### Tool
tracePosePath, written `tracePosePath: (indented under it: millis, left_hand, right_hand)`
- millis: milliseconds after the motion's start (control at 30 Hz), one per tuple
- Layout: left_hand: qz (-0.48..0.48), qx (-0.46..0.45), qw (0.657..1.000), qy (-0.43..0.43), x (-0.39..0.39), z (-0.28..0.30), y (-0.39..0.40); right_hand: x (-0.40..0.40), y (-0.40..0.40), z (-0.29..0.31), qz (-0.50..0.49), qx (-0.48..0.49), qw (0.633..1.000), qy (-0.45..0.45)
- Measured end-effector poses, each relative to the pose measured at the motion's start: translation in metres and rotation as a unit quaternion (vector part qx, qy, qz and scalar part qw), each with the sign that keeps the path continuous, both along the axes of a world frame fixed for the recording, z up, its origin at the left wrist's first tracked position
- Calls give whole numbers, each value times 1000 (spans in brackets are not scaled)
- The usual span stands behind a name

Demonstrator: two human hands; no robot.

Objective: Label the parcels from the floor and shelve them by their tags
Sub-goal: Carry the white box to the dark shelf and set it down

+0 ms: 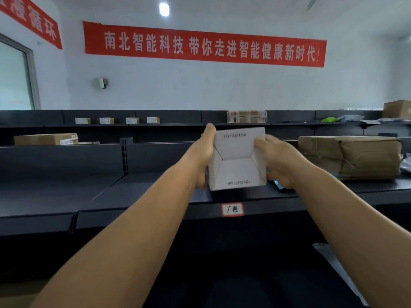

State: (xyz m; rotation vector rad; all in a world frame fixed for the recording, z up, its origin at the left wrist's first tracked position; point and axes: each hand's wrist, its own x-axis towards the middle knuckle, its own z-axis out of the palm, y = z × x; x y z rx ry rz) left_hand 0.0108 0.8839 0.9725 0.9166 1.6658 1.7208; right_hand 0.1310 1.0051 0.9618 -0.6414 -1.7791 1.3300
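Note:
A small white carton (238, 161) printed "12x12x21cm" rests on the dark metal shelf (142, 194), its flap-folded end facing me. My left hand (203, 150) presses its left side and my right hand (278, 158) grips its right side. A small teal and dark object (279, 185) shows under my right hand; what it is I cannot tell. Directly below the carton, a red-bordered handwritten tag (232, 209) is stuck on the shelf's front edge.
A large parcel wrapped in brown tape (351, 156) lies on the same shelf just right of my right hand. Further shelves behind hold a brown carton (45, 138), several small boxes (106, 120) and a taped bundle (246, 116). A grey bag (333, 267) hangs low at right.

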Motion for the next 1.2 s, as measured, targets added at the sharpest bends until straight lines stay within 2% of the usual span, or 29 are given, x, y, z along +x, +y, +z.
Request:
tracePosePath:
  millis: [233,433,567,700,800,900,1000,1200]
  left_hand:
    - [8,-54,998,30,-23,-24,35]
    - [7,-38,998,41,-25,-36,42]
    - [42,-5,998,51,-22,-35,32]
    - [124,38,989,65,-4,-29,11]
    - [210,88,968,102,19,-29,-8]
    - [274,149,943,117,40,-38,-32]
    - [322,185,922,108,51,-53,-61]
    - [419,189,885,73,53,-90,-133]
  right_hand:
    - [-36,35,-28,-60,-24,998,-24]
    - [-42,37,-32,-75,-51,996,-20]
    - [-36,29,-24,-118,0,993,-27]
    - [-23,6,-17,-140,86,986,20]
    - [-12,-20,-16,-152,171,970,79]
    - [-7,-52,-20,-108,194,960,169]
    - [-10,-85,-29,-9,146,962,231]
    - [-37,-151,-70,154,72,965,201]
